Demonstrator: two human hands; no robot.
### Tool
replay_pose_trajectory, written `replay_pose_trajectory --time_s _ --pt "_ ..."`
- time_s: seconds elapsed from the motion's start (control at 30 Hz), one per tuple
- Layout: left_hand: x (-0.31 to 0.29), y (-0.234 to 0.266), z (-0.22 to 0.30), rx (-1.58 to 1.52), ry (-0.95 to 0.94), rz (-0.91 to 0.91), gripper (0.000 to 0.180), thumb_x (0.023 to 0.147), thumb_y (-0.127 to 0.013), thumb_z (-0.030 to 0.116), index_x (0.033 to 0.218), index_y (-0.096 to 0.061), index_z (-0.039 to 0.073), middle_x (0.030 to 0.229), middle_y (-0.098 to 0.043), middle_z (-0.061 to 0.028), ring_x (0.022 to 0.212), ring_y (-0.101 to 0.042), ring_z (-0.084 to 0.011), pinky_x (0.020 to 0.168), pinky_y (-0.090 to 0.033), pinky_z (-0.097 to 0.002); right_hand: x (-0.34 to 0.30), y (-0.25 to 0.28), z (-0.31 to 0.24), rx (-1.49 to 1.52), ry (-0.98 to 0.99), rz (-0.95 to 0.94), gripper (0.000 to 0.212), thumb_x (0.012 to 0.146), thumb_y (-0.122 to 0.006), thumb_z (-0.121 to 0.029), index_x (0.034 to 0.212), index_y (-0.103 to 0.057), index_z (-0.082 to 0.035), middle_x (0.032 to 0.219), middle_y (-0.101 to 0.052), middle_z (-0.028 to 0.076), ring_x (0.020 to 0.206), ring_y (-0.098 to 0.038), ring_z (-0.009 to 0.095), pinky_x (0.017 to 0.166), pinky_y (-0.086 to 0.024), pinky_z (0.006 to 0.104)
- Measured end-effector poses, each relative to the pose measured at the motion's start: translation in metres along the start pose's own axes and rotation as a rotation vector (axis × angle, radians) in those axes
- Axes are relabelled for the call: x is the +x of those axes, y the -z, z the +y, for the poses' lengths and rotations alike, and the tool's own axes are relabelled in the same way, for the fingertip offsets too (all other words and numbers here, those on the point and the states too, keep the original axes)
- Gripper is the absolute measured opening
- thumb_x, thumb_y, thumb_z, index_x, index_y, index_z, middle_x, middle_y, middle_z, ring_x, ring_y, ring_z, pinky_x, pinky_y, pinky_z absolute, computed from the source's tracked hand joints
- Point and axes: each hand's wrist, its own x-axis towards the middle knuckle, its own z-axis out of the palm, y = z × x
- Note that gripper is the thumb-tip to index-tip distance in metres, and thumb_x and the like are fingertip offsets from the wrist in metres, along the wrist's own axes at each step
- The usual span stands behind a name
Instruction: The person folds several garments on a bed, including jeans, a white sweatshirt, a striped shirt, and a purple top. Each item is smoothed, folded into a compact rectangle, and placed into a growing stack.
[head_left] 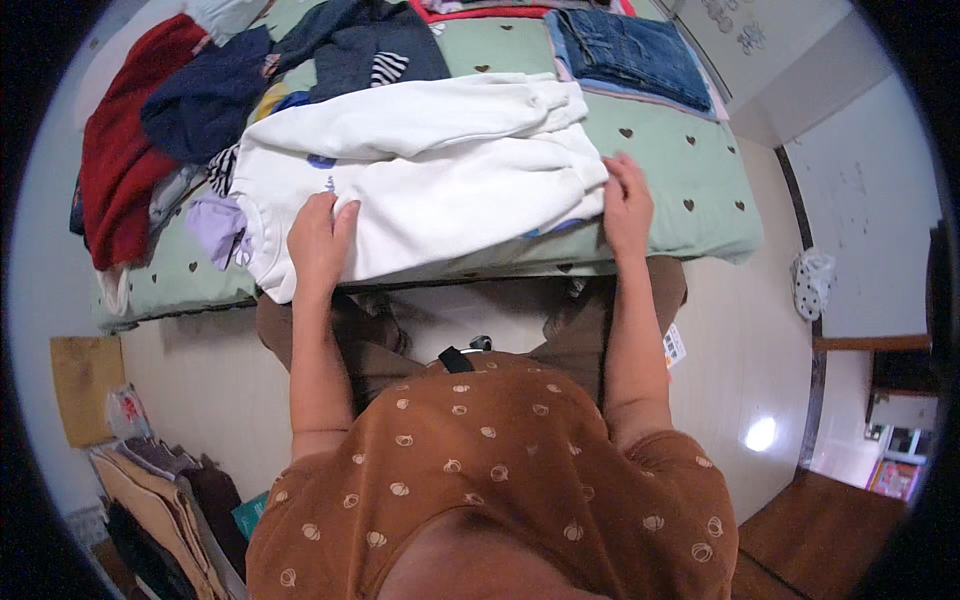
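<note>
A white sweatshirt [450, 190] with blue print lies sideways on the bed, its collar to the left and its sleeves laid lengthwise across the body. My left hand [322, 238] rests on its near side close to the collar, thumb apart from the fingers. At the right end, by the cuffs and hem, my right hand [628, 205] touches the edge with its fingers loosely apart. A lilac garment [217, 230] sticks out beside the collar.
The bed has a green sheet [690, 165] with dark hearts. Folded jeans [630, 60] lie at the far right. A red garment [130, 150] and a dark navy garment [205, 105] are heaped at left. Several clothes [165, 500] stand at lower left, and a dotted bag [813, 283] at right.
</note>
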Motion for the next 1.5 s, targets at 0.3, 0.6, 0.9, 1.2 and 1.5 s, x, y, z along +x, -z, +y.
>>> replay_pose_trajectory --time_s 0.3,0.6,0.9,1.2,1.5 --pt "-0.035 0.024 0.002 -0.046 -0.008 0.316 0.032 0.085 -0.071 0.025 0.106 -0.064 0.003 0.104 -0.064 -0.0131 0.099 -0.058 -0.0319 0.088 -0.045 -0.0409 -0.017 -0.010 -0.109 -0.345 0.520 -0.143 0.048 0.091 -0.061 -0.035 0.132 -0.059 -0.010 0.144 -0.052 0.014 0.137 -0.042 0.036 0.114 -0.025 0.0545" --pt "-0.076 0.039 -0.040 -0.113 0.043 0.228 0.030 0.083 -0.070 0.025 0.104 -0.064 0.005 0.099 -0.062 -0.0112 0.098 -0.055 -0.0308 0.090 -0.040 -0.0413 -0.022 -0.043 -0.106 -0.406 0.476 -0.329 0.059 0.087 -0.064 -0.041 0.136 -0.056 -0.009 0.144 -0.051 0.012 0.139 -0.041 0.033 0.117 -0.015 0.0574" --pt "-0.070 0.051 -0.049 -0.167 0.036 0.176 0.021 0.089 -0.065 0.023 0.092 -0.056 0.004 0.085 -0.059 -0.0158 0.085 -0.053 -0.0374 0.082 -0.041 -0.0462 -0.037 -0.106 -0.202 -0.267 0.822 -0.601 0.067 0.084 -0.068 -0.041 0.143 -0.050 -0.016 0.155 -0.039 0.011 0.146 -0.031 0.030 0.117 -0.019 0.0579" --pt "-0.060 0.058 -0.059 -0.147 0.081 0.017 0.022 0.085 -0.070 0.026 0.086 -0.063 0.004 0.078 -0.062 -0.0135 0.079 -0.057 -0.0315 0.073 -0.046 -0.0420 -0.044 -0.132 -0.189 -0.369 0.680 -0.577 0.065 0.084 -0.069 -0.043 0.138 -0.053 -0.012 0.150 -0.043 0.013 0.140 -0.037 0.033 0.113 -0.024 0.0565" --pt "0.038 0.045 -0.056 -1.383 0.468 0.154 0.038 0.100 -0.058 0.023 0.125 -0.050 -0.005 0.115 -0.061 -0.0197 0.098 -0.065 -0.0250 0.083 -0.055 -0.0344 0.022 -0.189 -0.240 -0.337 0.846 -0.267 0.037 0.079 -0.072 -0.024 0.112 -0.065 -0.008 0.120 -0.064 0.011 0.112 -0.059 0.030 0.094 -0.040 0.0457"
